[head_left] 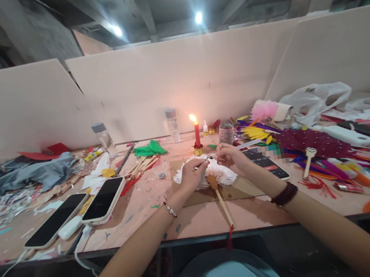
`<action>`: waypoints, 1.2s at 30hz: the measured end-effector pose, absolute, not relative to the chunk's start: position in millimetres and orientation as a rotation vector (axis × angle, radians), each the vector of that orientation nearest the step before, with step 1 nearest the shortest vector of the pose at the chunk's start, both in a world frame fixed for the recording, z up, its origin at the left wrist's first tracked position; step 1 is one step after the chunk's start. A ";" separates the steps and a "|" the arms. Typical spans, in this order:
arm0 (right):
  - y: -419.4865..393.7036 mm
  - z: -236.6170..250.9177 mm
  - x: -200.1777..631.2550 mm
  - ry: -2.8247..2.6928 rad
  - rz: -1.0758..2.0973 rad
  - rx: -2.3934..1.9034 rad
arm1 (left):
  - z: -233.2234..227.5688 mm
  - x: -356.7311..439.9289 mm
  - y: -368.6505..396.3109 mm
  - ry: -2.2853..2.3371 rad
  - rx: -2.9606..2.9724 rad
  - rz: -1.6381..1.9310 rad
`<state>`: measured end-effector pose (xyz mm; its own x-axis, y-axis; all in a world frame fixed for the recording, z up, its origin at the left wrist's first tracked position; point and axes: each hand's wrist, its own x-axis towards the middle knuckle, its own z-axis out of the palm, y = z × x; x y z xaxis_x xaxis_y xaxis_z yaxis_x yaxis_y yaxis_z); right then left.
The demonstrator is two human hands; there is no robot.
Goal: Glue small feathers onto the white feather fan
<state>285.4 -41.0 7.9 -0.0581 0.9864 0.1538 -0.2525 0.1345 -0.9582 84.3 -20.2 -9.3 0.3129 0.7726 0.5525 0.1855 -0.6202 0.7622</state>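
Note:
A white feather fan (223, 175) with a wooden handle (223, 203) lies on a brown cardboard sheet (240, 190) at the table's middle. My left hand (191, 175) rests on the fan's left part and pinches a thin stick-like tool whose tip points right. My right hand (231, 156) hovers over the fan's upper right edge, fingers curled together near that tip; what it pinches is too small to tell. A lit red candle (197, 134) in a gold holder stands just behind both hands.
Two phones (104, 199) (56, 220) lie at the left, a third phone (266, 163) at the right of the fan. Coloured feathers (333, 165) cover the right side, green feathers (149, 149) and two small bottles (172, 125) stand behind. White panels wall the back.

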 end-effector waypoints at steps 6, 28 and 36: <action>-40.4 6.9 286.0 -1.151 1.278 -0.892 | -8.8 83.2 -20.8 0.859 2.034 1.288; -40.0 4.2 286.6 -1.163 1.256 -0.902 | -7.3 82.9 -23.8 0.881 2.078 1.301; -41.2 6.9 286.1 -1.171 1.220 -0.881 | -5.5 82.0 -25.9 0.871 2.081 1.297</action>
